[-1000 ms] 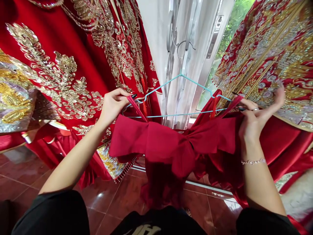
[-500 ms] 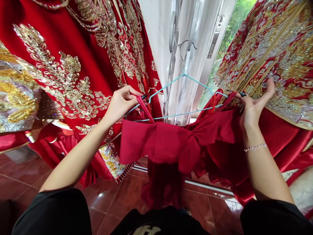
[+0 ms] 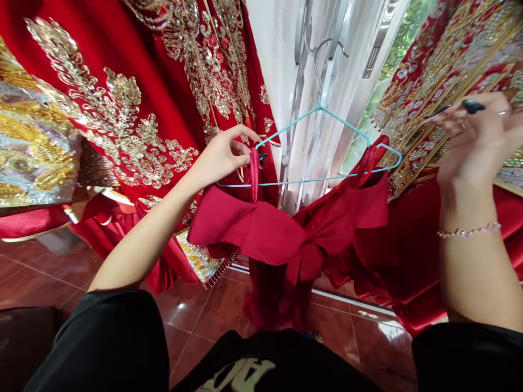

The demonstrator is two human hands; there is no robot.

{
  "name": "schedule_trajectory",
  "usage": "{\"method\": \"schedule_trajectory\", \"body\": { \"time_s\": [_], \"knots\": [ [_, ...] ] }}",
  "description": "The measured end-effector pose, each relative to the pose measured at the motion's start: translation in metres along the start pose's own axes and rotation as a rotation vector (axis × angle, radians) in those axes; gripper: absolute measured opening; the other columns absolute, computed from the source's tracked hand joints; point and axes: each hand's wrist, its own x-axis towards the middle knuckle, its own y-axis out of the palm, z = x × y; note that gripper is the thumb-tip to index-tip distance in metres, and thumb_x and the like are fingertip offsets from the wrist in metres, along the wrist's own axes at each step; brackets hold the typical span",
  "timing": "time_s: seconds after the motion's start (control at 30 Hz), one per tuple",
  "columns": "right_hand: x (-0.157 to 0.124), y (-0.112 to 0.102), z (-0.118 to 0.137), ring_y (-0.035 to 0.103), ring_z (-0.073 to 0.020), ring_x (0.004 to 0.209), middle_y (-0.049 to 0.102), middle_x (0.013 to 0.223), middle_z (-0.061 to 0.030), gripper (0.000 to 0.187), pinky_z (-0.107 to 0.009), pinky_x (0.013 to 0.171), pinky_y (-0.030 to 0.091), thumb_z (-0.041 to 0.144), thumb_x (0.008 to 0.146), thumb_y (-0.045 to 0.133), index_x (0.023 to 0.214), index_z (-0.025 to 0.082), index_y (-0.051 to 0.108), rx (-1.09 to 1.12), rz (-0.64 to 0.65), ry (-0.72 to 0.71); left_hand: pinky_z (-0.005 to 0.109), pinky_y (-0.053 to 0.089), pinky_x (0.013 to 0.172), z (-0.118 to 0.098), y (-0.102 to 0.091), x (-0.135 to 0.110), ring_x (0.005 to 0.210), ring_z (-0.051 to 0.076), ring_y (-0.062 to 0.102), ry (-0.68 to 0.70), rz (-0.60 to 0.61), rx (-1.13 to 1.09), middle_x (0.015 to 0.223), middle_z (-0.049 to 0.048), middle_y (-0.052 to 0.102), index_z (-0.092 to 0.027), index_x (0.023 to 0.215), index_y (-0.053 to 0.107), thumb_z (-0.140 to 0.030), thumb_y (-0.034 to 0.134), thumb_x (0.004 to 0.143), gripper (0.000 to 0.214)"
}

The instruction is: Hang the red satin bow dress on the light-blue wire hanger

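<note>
A red dress [image 3: 269,231] with a bow-like front hangs by its straps on a light-blue hanger [image 3: 341,120]. My left hand [image 3: 229,155] pinches the left strap [image 3: 254,177] beside the hanger's left shoulder. The right strap [image 3: 370,160] lies looped over the hanger's right end, with no hand on it. My right hand [image 3: 476,136] is raised to the right, apart from the dress, in front of a beaded garment. Its fingers are loosely bent and apart, with nothing visible in them. The hanger's metal hook points up near the door bars.
A red gown with gold beading [image 3: 131,98] hangs at the left. Another beaded red and gold garment [image 3: 433,92] hangs at the right. Behind the hanger stand a white curtain [image 3: 273,60] and a metal door frame [image 3: 370,60]. Red floor tiles [image 3: 196,332] lie below.
My right hand has let go of the right strap and moved right and up. That strap now rests on the hanger by itself. My left hand stays at the left strap.
</note>
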Motion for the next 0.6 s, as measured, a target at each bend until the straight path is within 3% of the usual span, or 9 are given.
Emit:
{"method": "schedule_trajectory", "body": {
  "time_s": [0.1, 0.2, 0.27, 0.3, 0.37, 0.4, 0.5, 0.6],
  "knots": [
    [-0.019, -0.002, 0.004, 0.060, -0.0147, 0.064, 0.061, 0.080, -0.0012, 0.040, -0.032, 0.061, 0.054, 0.027, 0.063, 0.061, 0.102, 0.026, 0.053, 0.107, 0.098, 0.008, 0.033, 0.057, 0.074, -0.003, -0.010, -0.003, 0.079, 0.018, 0.066, 0.087, 0.062, 0.120, 0.088, 0.0048, 0.068, -0.016, 0.133, 0.055, -0.013, 0.063, 0.074, 0.059],
    [-0.047, -0.008, 0.003, 0.066, -0.0184, 0.069, 0.066, 0.080, -0.0031, 0.030, -0.036, 0.068, 0.055, 0.031, 0.067, 0.065, 0.095, 0.026, 0.056, -0.056, 0.138, 0.066, 0.036, 0.058, 0.081, -0.004, -0.019, -0.024, 0.085, 0.019, 0.066, 0.126, 0.039, 0.174, 0.107, 0.0085, 0.068, -0.019, 0.146, 0.043, -0.018, 0.065, 0.078, 0.071],
    [-0.065, -0.017, 0.004, 0.068, -0.0208, 0.076, 0.068, 0.083, -0.0046, 0.027, -0.039, 0.077, 0.055, 0.033, 0.070, 0.068, 0.094, 0.026, 0.058, -0.139, 0.153, 0.088, 0.040, 0.056, 0.093, -0.002, -0.021, -0.052, 0.098, 0.021, 0.066, 0.177, -0.134, 0.224, 0.123, 0.0101, 0.064, -0.022, 0.145, 0.045, -0.021, 0.064, 0.084, 0.064],
    [-0.072, -0.023, 0.004, 0.069, -0.0218, 0.078, 0.068, 0.084, -0.0052, 0.027, -0.040, 0.080, 0.054, 0.033, 0.071, 0.070, 0.095, 0.027, 0.059, -0.159, 0.158, 0.092, 0.043, 0.051, 0.102, 0.001, -0.019, -0.070, 0.107, 0.022, 0.064, 0.214, -0.275, 0.297, 0.128, 0.0087, 0.063, -0.026, 0.142, 0.050, -0.020, 0.061, 0.087, 0.056],
    [-0.085, -0.034, 0.004, 0.070, -0.0230, 0.080, 0.069, 0.085, -0.0059, 0.027, -0.041, 0.082, 0.053, 0.030, 0.073, 0.070, 0.098, 0.027, 0.060, -0.187, 0.176, 0.102, 0.047, 0.049, 0.104, 0.009, -0.009, -0.107, 0.115, 0.024, 0.061, 0.317, -0.533, 0.471, 0.122, 0.0042, 0.067, -0.033, 0.132, 0.058, -0.014, 0.057, 0.091, 0.046],
    [-0.090, -0.038, 0.003, 0.070, -0.0235, 0.081, 0.069, 0.086, -0.0064, 0.027, -0.041, 0.081, 0.053, 0.029, 0.074, 0.070, 0.100, 0.027, 0.060, -0.208, 0.190, 0.111, 0.047, 0.052, 0.100, 0.015, -0.003, -0.124, 0.108, 0.024, 0.064, 0.396, -0.571, 0.511, 0.115, 0.0031, 0.070, -0.037, 0.133, 0.057, -0.011, 0.057, 0.089, 0.051],
    [-0.099, -0.047, -0.002, 0.067, -0.0231, 0.080, 0.068, 0.087, -0.0074, 0.029, -0.039, 0.072, 0.051, 0.030, 0.078, 0.067, 0.106, 0.028, 0.060, -0.282, 0.275, 0.180, 0.048, 0.051, 0.100, 0.030, 0.016, -0.156, 0.099, 0.023, 0.067, 0.508, -0.351, 0.576, 0.110, 0.0046, 0.070, -0.039, 0.147, 0.042, -0.007, 0.057, 0.087, 0.069],
    [-0.099, -0.047, -0.006, 0.056, -0.0178, 0.063, 0.066, 0.093, -0.0068, 0.036, -0.036, 0.061, 0.048, 0.035, 0.079, 0.066, 0.114, 0.030, 0.056, -0.299, 0.420, 0.260, 0.051, 0.045, 0.106, 0.033, 0.025, -0.157, 0.105, 0.025, 0.066, 0.504, -0.193, 0.578, 0.117, 0.0077, 0.068, -0.035, 0.149, 0.040, -0.015, 0.052, 0.093, 0.061]
  ]
}}
